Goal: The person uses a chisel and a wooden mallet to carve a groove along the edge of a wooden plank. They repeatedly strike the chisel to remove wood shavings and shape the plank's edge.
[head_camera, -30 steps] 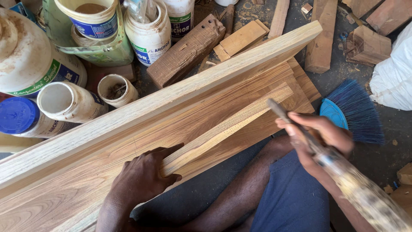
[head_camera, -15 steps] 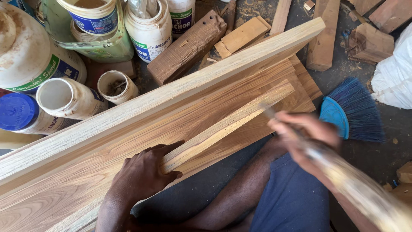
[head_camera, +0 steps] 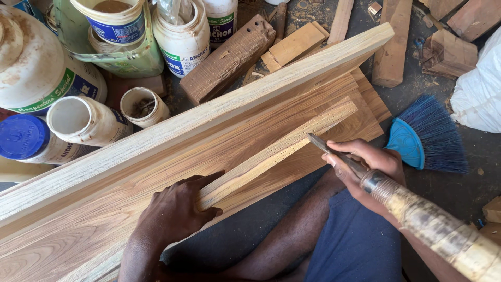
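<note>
Head view looks straight down on a person seated on the floor with wide wooden boards (head_camera: 156,209) slanting across the lap. The left hand (head_camera: 175,216) is closed around the near end of a narrow wood strip (head_camera: 276,151), pinning it flat on the lower board; the strip runs up toward the boards' far right corner. The right hand (head_camera: 365,169) is wrapped tight around a chisel (head_camera: 339,156) with a long, pale, worn handle, its metal tip touching the strip's near edge towards its far end.

Judging by this, the step in hand is trimming or paring the strip's edge. The next stroke would seem to call for a firm hold on the near end so the strip does not skid, and a shallow blade angle kept well away from the holding fingers.

Beyond the boards' far edge, at the left, stand white glue tubs (head_camera: 182,36), a blue-lidded jar (head_camera: 23,138) and a small open pot (head_camera: 143,107); wood offcuts (head_camera: 229,57) lie behind the boards' middle. A blue hand brush (head_camera: 428,136) lies on the floor just beyond the right hand.

Compared with half a second earlier, the right hand is no longer blurred with motion, and the chisel tip sits a little lower along the strip. The left hand has kept its place.
</note>
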